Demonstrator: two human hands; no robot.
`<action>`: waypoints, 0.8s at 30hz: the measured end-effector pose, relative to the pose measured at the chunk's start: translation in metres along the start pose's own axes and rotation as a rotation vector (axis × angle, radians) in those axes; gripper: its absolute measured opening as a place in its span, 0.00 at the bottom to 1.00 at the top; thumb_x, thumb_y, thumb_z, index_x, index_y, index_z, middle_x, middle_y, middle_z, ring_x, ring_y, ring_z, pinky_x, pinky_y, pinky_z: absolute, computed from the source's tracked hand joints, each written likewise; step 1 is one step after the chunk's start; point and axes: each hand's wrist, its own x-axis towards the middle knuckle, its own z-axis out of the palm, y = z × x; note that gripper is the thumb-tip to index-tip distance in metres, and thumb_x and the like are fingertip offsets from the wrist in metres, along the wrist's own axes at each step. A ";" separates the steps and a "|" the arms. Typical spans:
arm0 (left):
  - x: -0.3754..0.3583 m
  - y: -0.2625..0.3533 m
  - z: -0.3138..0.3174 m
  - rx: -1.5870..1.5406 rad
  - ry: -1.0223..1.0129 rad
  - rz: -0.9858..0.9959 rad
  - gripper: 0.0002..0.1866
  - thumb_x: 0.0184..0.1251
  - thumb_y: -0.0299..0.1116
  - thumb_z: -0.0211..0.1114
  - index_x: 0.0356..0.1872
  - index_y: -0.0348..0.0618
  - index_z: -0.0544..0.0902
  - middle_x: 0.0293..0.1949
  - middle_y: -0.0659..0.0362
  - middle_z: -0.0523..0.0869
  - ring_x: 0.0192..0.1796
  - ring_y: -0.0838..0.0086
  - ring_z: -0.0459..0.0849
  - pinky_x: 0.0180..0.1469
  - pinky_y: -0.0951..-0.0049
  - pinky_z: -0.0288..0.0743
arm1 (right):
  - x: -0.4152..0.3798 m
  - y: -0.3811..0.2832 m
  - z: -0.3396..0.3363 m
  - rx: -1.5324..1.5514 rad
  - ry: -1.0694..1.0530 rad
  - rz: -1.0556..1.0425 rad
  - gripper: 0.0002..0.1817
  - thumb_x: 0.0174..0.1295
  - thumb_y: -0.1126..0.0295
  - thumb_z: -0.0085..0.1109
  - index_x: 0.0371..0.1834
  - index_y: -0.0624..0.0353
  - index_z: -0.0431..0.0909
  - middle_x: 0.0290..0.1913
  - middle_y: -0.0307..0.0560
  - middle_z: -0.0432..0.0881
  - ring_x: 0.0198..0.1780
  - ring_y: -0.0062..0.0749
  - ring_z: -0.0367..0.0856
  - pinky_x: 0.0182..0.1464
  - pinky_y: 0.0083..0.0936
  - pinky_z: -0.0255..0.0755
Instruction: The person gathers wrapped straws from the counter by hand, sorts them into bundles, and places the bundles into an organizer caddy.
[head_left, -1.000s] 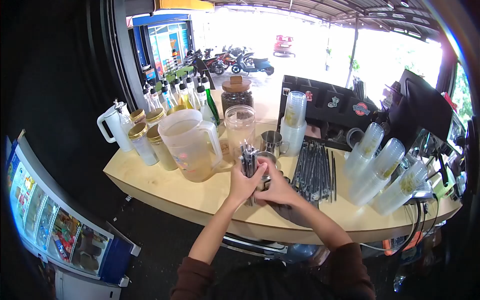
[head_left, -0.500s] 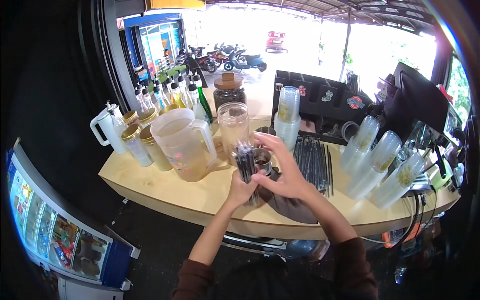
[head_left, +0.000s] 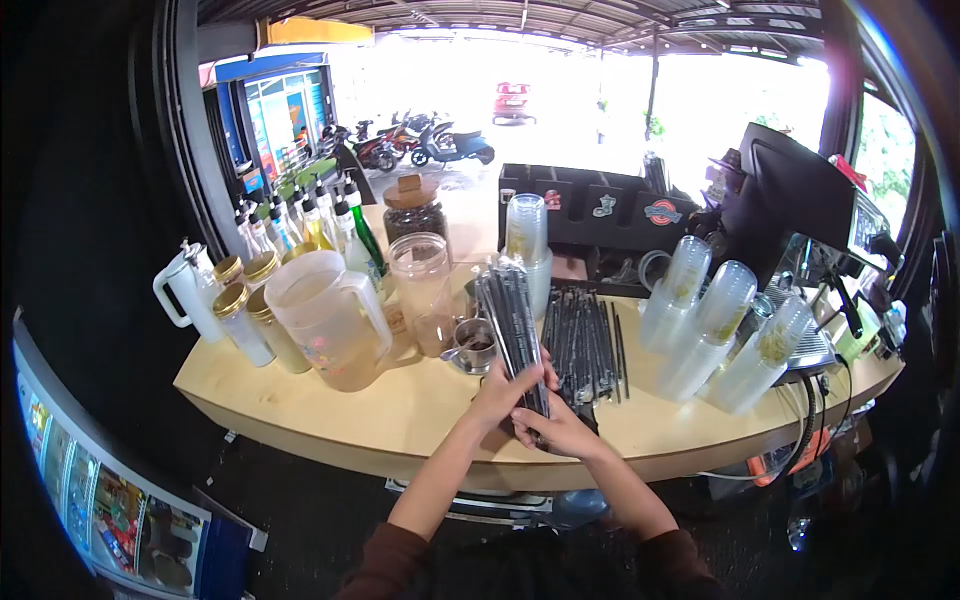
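A bundle of black wrapped straws (head_left: 512, 315) stands tilted in my hands above the counter's front part. My left hand (head_left: 505, 393) is wrapped round its lower half, thumb across the front. Lower down, my right hand (head_left: 557, 428) closes on the bundle's bottom end. More black straws (head_left: 588, 345) lie in a loose pile just right of the bundle. A small metal cup (head_left: 474, 343) with dark contents sits to the left of it, near a clear empty jar (head_left: 421, 290).
A large plastic pitcher (head_left: 325, 320), gold-lidded jars (head_left: 243, 325) and pump bottles (head_left: 350, 235) stand on the left. Stacked clear cups (head_left: 720, 330) stand on the right, near a black monitor (head_left: 800, 210). Behind is a black organizer (head_left: 610, 215). The wooden counter (head_left: 420, 425) has a curved front edge.
My right hand has come down from beside the straws' top to grip their bottom. The bundle has shifted right over the counter and stands taller in my hands. The camera view has turned slightly.
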 end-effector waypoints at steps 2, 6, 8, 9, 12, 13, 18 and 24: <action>-0.004 -0.011 0.002 -0.001 -0.092 -0.059 0.11 0.61 0.34 0.58 0.38 0.38 0.72 0.28 0.59 0.78 0.33 0.77 0.77 0.38 0.76 0.73 | -0.010 0.002 -0.003 0.051 0.050 -0.001 0.15 0.61 0.69 0.50 0.47 0.61 0.61 0.23 0.38 0.70 0.20 0.19 0.69 0.22 0.19 0.64; -0.001 -0.023 0.008 0.033 -0.174 -0.166 0.11 0.64 0.38 0.55 0.34 0.39 0.73 0.29 0.59 0.78 0.35 0.78 0.76 0.39 0.76 0.72 | -0.026 -0.011 -0.005 0.011 0.155 -0.028 0.14 0.61 0.69 0.51 0.47 0.63 0.62 0.25 0.41 0.72 0.25 0.21 0.72 0.26 0.19 0.66; 0.001 -0.026 0.010 0.068 -0.167 -0.195 0.12 0.66 0.38 0.52 0.34 0.39 0.72 0.27 0.60 0.77 0.33 0.78 0.77 0.39 0.76 0.72 | -0.033 -0.019 -0.004 -0.104 0.200 -0.024 0.16 0.60 0.68 0.53 0.47 0.64 0.64 0.29 0.42 0.74 0.29 0.22 0.73 0.30 0.19 0.68; 0.001 -0.025 0.012 0.067 -0.171 -0.199 0.12 0.66 0.38 0.52 0.34 0.39 0.72 0.27 0.60 0.77 0.33 0.78 0.77 0.39 0.76 0.72 | -0.035 -0.022 -0.004 -0.096 0.238 -0.021 0.16 0.60 0.67 0.54 0.47 0.64 0.65 0.31 0.41 0.75 0.31 0.21 0.74 0.32 0.18 0.68; 0.003 -0.026 0.012 0.038 -0.122 -0.100 0.11 0.67 0.37 0.51 0.36 0.38 0.71 0.25 0.61 0.77 0.30 0.77 0.78 0.34 0.77 0.73 | -0.054 -0.045 -0.026 -0.575 0.150 0.032 0.14 0.55 0.69 0.60 0.40 0.64 0.71 0.31 0.37 0.76 0.32 0.14 0.74 0.33 0.15 0.68; 0.003 -0.025 0.011 0.036 -0.123 -0.102 0.11 0.67 0.37 0.51 0.36 0.38 0.71 0.25 0.61 0.77 0.30 0.77 0.78 0.34 0.77 0.73 | -0.056 -0.052 -0.034 -0.575 0.152 0.034 0.14 0.55 0.69 0.60 0.40 0.64 0.71 0.31 0.37 0.76 0.32 0.14 0.74 0.33 0.15 0.68; -0.002 -0.025 0.021 0.143 -0.181 -0.201 0.10 0.66 0.35 0.53 0.35 0.37 0.73 0.25 0.61 0.78 0.28 0.79 0.78 0.33 0.78 0.74 | -0.036 -0.080 -0.036 -0.404 0.486 -0.252 0.09 0.53 0.71 0.62 0.29 0.65 0.73 0.21 0.36 0.74 0.23 0.10 0.71 0.25 0.13 0.65; -0.007 -0.022 0.032 0.150 -0.158 -0.171 0.10 0.65 0.33 0.54 0.38 0.34 0.74 0.27 0.59 0.80 0.28 0.78 0.80 0.32 0.79 0.76 | -0.021 -0.087 -0.036 -0.456 0.548 -0.238 0.12 0.54 0.72 0.60 0.19 0.64 0.68 0.10 0.35 0.67 0.13 0.11 0.66 0.12 0.14 0.58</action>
